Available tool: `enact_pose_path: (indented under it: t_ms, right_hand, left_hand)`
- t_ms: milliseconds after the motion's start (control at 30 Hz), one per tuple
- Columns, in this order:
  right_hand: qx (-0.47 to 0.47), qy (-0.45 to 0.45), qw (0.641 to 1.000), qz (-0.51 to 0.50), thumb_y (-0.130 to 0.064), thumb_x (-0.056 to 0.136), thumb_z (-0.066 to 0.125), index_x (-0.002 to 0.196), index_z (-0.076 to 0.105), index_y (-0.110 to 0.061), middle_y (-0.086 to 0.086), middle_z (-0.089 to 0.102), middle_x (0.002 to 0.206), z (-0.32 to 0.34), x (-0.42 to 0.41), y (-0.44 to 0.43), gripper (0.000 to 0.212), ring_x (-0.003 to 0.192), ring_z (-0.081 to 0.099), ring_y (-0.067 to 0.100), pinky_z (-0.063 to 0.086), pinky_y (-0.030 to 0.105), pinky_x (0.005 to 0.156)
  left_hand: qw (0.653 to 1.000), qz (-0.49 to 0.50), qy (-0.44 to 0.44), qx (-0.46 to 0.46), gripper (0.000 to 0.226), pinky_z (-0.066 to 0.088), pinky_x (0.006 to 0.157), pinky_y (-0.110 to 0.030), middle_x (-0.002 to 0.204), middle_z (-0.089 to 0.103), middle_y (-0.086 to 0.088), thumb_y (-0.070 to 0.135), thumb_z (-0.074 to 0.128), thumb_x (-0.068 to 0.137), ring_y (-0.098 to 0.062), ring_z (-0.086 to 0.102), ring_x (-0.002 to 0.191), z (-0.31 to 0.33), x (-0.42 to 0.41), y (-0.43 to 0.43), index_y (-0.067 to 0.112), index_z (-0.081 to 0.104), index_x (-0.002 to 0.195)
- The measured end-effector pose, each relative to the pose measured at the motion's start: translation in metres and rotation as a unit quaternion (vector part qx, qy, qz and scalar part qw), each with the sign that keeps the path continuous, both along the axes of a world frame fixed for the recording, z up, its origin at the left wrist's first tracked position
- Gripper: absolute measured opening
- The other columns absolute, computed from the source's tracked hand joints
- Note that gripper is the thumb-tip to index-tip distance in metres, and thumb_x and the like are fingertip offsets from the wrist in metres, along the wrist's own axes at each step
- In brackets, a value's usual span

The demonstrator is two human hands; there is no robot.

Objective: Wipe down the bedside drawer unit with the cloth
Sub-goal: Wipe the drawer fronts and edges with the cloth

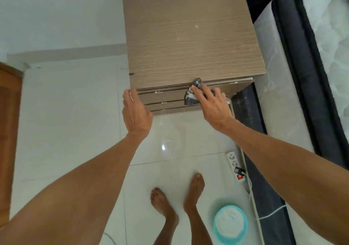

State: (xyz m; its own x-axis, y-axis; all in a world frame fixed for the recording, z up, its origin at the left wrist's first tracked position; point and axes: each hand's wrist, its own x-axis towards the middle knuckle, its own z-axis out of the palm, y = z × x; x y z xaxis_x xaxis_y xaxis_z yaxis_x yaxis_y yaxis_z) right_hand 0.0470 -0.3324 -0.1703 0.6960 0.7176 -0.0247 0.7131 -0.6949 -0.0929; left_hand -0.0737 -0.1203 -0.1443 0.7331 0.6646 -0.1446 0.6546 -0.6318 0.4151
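Observation:
The bedside drawer unit (188, 36) is a light wood-grain cabinet seen from above, its stacked drawer fronts facing me. My right hand (211, 106) presses a dark checked cloth (191, 93) against the top drawer front, just below the unit's front edge. My left hand (135, 112) lies flat against the unit's front left corner, fingers together and pointing up, with nothing in it.
A bed with a dark frame and a white mattress (321, 55) stands right of the unit. On the white tiled floor lie a power strip (236, 165) with a cable and a teal basin (230, 224) near my bare feet. A wooden door (9, 131) is at the left.

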Motion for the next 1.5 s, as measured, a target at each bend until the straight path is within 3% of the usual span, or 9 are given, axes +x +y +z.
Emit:
enact_pose_path:
  t_ms: [200, 400, 567, 800, 1000, 1167, 1300, 1500]
  right_hand:
    - [0.003, 0.054, 0.998, 0.036, 0.0, 0.079, 0.065, 0.148, 0.032, -0.02, 0.013, 0.043, 0.143, -0.028, -0.052, 0.032, 0.079, 0.101, 0.048, 0.033, 0.045, 0.046, 0.081]
    - [0.04, 0.035, 0.998, 0.039, -0.005, 0.082, 0.066, 0.146, 0.038, -0.019, 0.011, 0.051, 0.129, -0.039, -0.057, 0.079, 0.072, 0.098, 0.049, 0.032, 0.044, 0.044, 0.077]
    - [0.083, 0.017, 0.996, 0.017, -0.008, 0.081, 0.068, 0.145, 0.041, -0.019, 0.012, 0.053, 0.128, -0.044, -0.058, 0.117, 0.07, 0.099, 0.05, 0.032, 0.044, 0.045, 0.078]
    - [0.068, -0.003, 0.998, 0.002, -0.009, 0.08, 0.069, 0.142, 0.044, -0.021, 0.011, 0.051, 0.13, -0.05, -0.064, 0.142, 0.068, 0.104, 0.049, 0.032, 0.044, 0.044, 0.082]
    - [0.022, -0.054, 0.998, 0.002, -0.016, 0.074, 0.078, 0.139, 0.047, -0.025, 0.008, 0.052, 0.125, -0.054, -0.063, 0.146, 0.073, 0.102, 0.05, 0.029, 0.043, 0.041, 0.078]
    - [0.004, -0.074, 0.997, -0.025, -0.025, 0.075, 0.076, 0.133, 0.053, -0.026, 0.005, 0.055, 0.118, -0.051, -0.061, 0.138, 0.062, 0.098, 0.051, 0.025, 0.039, 0.038, 0.074]
    - [0.018, -0.099, 0.994, -0.045, -0.027, 0.08, 0.07, 0.127, 0.059, -0.022, 0.005, 0.058, 0.112, -0.05, -0.05, 0.117, 0.049, 0.093, 0.053, 0.025, 0.038, 0.037, 0.071]
    - [0.018, -0.09, 0.994, -0.065, -0.024, 0.083, 0.068, 0.131, 0.054, -0.019, 0.008, 0.055, 0.115, -0.053, -0.022, 0.064, 0.05, 0.095, 0.052, 0.027, 0.04, 0.038, 0.073]
  left_hand:
    - [0.999, 0.003, 0.035, -0.026, 0.052, 0.046, 0.089, -0.041, 0.135, 0.044, -0.016, -0.004, 0.052, 0.085, -0.033, 0.048, 0.12, -0.02, -0.006, 0.003, 0.003, 0.04, 0.135]
    - [0.997, -0.044, 0.061, -0.019, 0.065, 0.046, 0.094, -0.046, 0.147, 0.036, -0.011, -0.001, 0.057, 0.084, -0.032, 0.04, 0.131, -0.039, 0.001, 0.02, 0.008, 0.032, 0.143]
    - [0.993, -0.091, 0.074, -0.03, 0.073, 0.048, 0.095, -0.049, 0.147, 0.035, -0.009, 0.0, 0.062, 0.08, -0.033, 0.044, 0.127, -0.046, 0.002, 0.032, 0.012, 0.031, 0.145]
    - [0.99, -0.126, 0.058, -0.03, 0.061, 0.048, 0.088, -0.047, 0.134, 0.045, -0.012, -0.001, 0.059, 0.08, -0.034, 0.048, 0.119, -0.042, -0.008, 0.044, 0.009, 0.04, 0.136]
    - [0.987, -0.151, 0.048, -0.011, 0.057, 0.05, 0.086, -0.047, 0.133, 0.045, -0.013, -0.001, 0.06, 0.08, -0.035, 0.049, 0.116, -0.045, -0.019, 0.044, 0.005, 0.041, 0.133]
    - [0.985, -0.155, 0.057, 0.049, 0.051, 0.045, 0.089, -0.047, 0.128, 0.05, -0.015, 0.001, 0.062, 0.078, -0.034, 0.046, 0.119, -0.045, -0.015, 0.037, 0.004, 0.046, 0.126]
    - [0.969, -0.202, 0.054, 0.129, 0.056, 0.039, 0.099, -0.049, 0.128, 0.05, -0.012, 0.002, 0.066, 0.073, -0.03, 0.045, 0.122, -0.049, -0.006, 0.024, 0.008, 0.048, 0.126]
    - [0.96, -0.235, 0.052, 0.142, 0.072, 0.038, 0.102, -0.048, 0.133, 0.048, -0.012, 0.005, 0.073, 0.07, -0.032, 0.042, 0.128, -0.055, 0.014, -0.011, 0.009, 0.042, 0.134]
